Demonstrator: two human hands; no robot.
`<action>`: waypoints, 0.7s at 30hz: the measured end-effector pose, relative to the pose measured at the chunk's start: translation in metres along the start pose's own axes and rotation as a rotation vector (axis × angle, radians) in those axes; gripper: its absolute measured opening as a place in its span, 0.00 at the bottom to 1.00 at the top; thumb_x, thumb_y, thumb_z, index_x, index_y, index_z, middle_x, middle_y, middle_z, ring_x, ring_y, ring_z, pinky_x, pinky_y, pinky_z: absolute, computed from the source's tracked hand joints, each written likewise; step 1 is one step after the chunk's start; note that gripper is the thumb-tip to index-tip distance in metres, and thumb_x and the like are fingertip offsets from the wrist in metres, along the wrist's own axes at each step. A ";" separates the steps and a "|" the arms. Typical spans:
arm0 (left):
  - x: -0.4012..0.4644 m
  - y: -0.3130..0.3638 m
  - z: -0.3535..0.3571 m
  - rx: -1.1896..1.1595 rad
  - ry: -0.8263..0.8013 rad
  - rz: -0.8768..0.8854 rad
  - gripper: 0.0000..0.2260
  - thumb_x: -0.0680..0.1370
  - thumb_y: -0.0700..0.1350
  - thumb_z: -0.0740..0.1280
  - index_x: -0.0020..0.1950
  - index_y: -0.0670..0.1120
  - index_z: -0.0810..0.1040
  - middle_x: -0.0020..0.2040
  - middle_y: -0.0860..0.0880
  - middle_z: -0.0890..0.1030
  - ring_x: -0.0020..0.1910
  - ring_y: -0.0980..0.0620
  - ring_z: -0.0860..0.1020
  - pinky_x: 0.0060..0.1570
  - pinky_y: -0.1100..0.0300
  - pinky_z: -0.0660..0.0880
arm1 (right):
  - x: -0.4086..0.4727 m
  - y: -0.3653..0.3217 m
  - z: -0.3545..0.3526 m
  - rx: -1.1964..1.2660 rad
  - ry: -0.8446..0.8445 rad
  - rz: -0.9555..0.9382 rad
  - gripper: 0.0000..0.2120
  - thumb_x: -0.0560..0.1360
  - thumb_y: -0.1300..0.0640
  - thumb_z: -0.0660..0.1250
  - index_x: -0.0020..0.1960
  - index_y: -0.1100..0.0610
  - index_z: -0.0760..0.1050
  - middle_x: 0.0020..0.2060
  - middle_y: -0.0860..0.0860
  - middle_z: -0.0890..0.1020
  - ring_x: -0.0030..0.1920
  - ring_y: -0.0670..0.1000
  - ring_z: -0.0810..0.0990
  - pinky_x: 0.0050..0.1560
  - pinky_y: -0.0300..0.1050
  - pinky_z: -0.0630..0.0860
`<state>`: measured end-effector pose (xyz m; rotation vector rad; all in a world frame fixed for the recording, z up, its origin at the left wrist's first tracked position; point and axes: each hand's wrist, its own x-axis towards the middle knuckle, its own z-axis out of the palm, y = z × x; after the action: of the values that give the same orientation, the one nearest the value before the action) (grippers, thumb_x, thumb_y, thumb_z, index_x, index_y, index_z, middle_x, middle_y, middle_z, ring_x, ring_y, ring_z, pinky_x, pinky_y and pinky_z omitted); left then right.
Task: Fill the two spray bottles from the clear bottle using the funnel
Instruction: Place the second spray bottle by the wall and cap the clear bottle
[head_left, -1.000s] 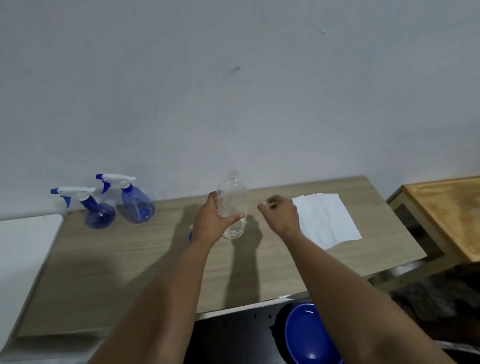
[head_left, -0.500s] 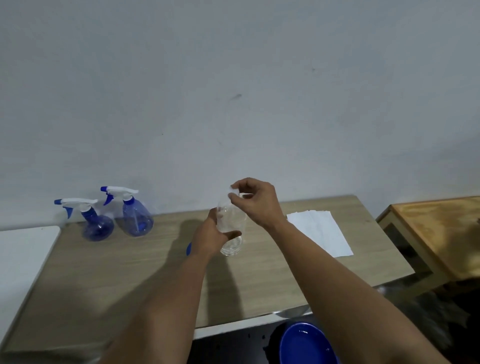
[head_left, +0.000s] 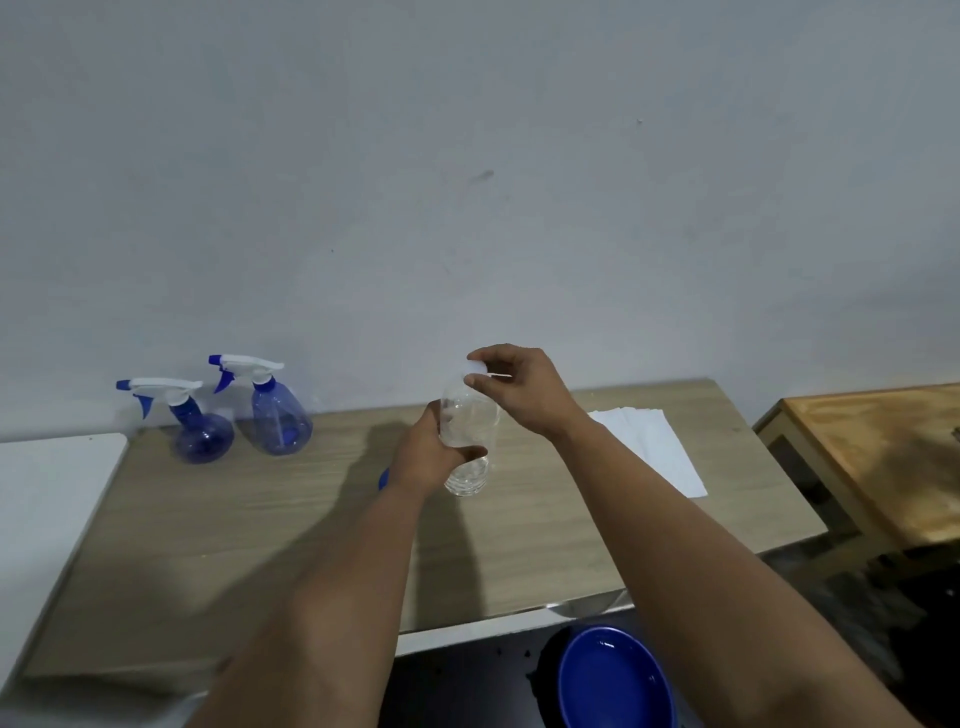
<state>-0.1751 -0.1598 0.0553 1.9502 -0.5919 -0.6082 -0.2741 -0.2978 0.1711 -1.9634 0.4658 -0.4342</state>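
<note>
Pale grey wall fills most of the view, and below it a wood-grain desk carries everything for the job. At the middle of the desk the clear bottle is upright, its long axis vertical and its mouth pointing up toward the wall; whether its base rests on the desk or hangs just above it cannot be told. The left hand wraps around its body, likely to keep it from turning, while the right hand comes over the top and pinches the white cap between thumb and fingers, which reads as unscrewing it so that pouring can begin. Well to the left, by the wall, the two blue spray bottles stand side by side, trigger heads on, nozzles pointing left; they look empty or nearly so, meaning no filling is done yet. A sliver of blue peeks out behind the left wrist, possibly the funnel, too hidden to say. A white paper sheet lies flat on the right of the desk, perhaps for drips. A blue bowl sits below the near desk edge.
</note>
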 end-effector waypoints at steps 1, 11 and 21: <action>-0.001 0.002 0.000 0.012 0.002 0.000 0.40 0.55 0.63 0.80 0.64 0.63 0.68 0.60 0.61 0.79 0.60 0.53 0.79 0.61 0.48 0.76 | -0.001 -0.001 0.003 -0.002 0.043 0.010 0.12 0.73 0.54 0.80 0.54 0.54 0.83 0.51 0.47 0.86 0.54 0.46 0.85 0.61 0.48 0.81; -0.004 0.004 -0.009 0.040 0.009 -0.023 0.37 0.59 0.59 0.81 0.63 0.60 0.69 0.56 0.62 0.78 0.58 0.53 0.79 0.61 0.49 0.75 | 0.000 -0.001 0.017 -0.036 0.053 -0.043 0.11 0.75 0.52 0.78 0.55 0.54 0.82 0.53 0.48 0.84 0.56 0.46 0.83 0.62 0.50 0.80; -0.009 0.008 -0.010 0.072 -0.002 -0.029 0.40 0.59 0.61 0.80 0.67 0.59 0.68 0.58 0.61 0.78 0.60 0.53 0.79 0.60 0.52 0.76 | -0.003 0.003 0.021 -0.048 0.028 -0.071 0.13 0.77 0.53 0.76 0.60 0.53 0.82 0.56 0.48 0.81 0.58 0.45 0.81 0.61 0.42 0.77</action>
<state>-0.1774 -0.1508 0.0679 2.0285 -0.5946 -0.6146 -0.2670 -0.2812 0.1596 -2.0272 0.4285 -0.5002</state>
